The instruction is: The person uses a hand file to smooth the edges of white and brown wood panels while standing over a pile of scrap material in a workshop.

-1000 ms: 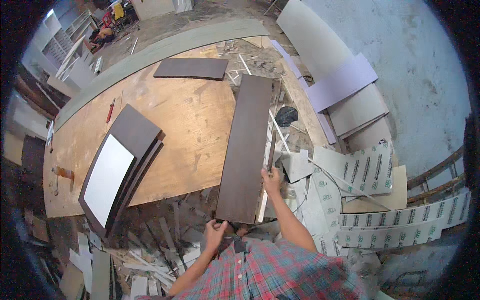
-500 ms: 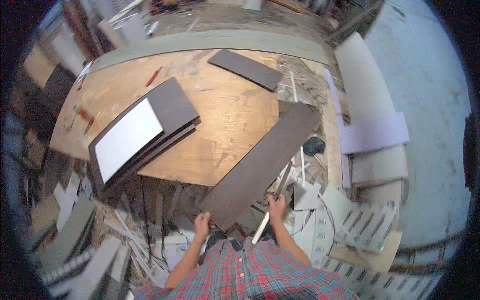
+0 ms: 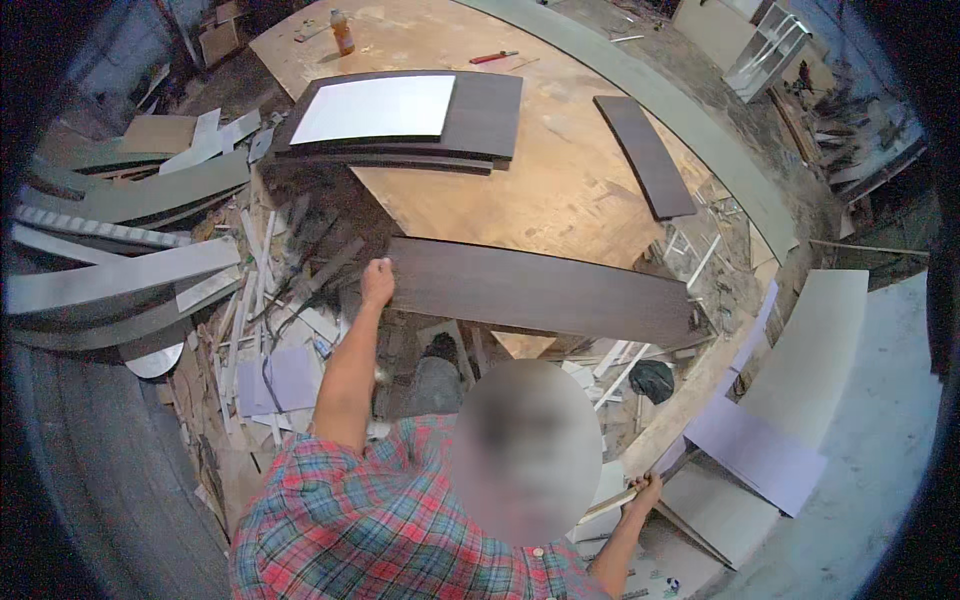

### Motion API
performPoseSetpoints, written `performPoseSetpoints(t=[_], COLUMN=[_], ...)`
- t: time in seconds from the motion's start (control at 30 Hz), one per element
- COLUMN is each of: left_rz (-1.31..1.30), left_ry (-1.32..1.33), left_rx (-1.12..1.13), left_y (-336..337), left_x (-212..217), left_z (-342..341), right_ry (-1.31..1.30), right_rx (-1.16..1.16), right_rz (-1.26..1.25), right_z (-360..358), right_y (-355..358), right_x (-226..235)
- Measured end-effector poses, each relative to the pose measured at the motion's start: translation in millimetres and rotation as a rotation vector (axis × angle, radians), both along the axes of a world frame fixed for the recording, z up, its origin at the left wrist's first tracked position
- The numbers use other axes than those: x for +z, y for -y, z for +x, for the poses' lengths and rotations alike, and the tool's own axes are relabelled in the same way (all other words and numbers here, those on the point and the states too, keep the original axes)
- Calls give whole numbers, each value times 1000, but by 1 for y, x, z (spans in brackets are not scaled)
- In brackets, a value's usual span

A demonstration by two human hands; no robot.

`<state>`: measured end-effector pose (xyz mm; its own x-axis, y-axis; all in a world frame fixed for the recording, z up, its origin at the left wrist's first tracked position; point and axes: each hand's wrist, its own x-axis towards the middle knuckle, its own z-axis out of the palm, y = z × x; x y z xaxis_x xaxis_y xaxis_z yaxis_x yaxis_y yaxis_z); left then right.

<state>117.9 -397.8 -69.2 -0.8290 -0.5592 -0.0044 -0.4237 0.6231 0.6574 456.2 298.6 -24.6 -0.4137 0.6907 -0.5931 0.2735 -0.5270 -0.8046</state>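
Observation:
A long dark brown board (image 3: 530, 290) lies across the near edge of the plywood tabletop (image 3: 450, 215). My left hand (image 3: 378, 283) is closed on its left end, fingers at the corner. Well apart from the board, low on the right, my right hand (image 3: 647, 490) is closed around a narrow strip (image 3: 607, 507). The strip has a pale end toward my body and a darker part beyond the hand. At the table's far left is a stack of dark boards (image 3: 488, 120), topped by a white sheet (image 3: 375, 108). A shorter dark board (image 3: 645, 157) rests on the right side.
An orange bottle (image 3: 342, 33) and a red-handled tool (image 3: 494, 57) are on the far tabletop. Offcuts (image 3: 250, 300) litter the floor at left. A black bundle (image 3: 652, 381) and lilac panels (image 3: 755, 455) are at right. A long grey-green board (image 3: 640, 85) borders the table.
The view has turned, so the table and its boards appear rotated clockwise. My right hand has moved away from the long board to the right with the strip. My left hand stays at the board's end.

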Motion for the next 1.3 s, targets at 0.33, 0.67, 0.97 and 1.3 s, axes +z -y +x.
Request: performPoseSetpoints(t=[0.33,0.67,0.97,1.3], left_rz=[24,1478,1499,1195], left_ry=[34,-180,-342,-353], left_rx=[59,539,676,306], left_y=[97,-140,-160,-160], left_x=[-11,-21,-38,44], left_z=[-15,86,56,54], right_ry=[107,112,-140,-221], right_rx=[438,467,705,379], right_rz=[409,718,553,177], right_z=[-156,-339,-343,-163], right_y=[-5,-69,-62,-8], right_x=[-9,-51,-77,3])
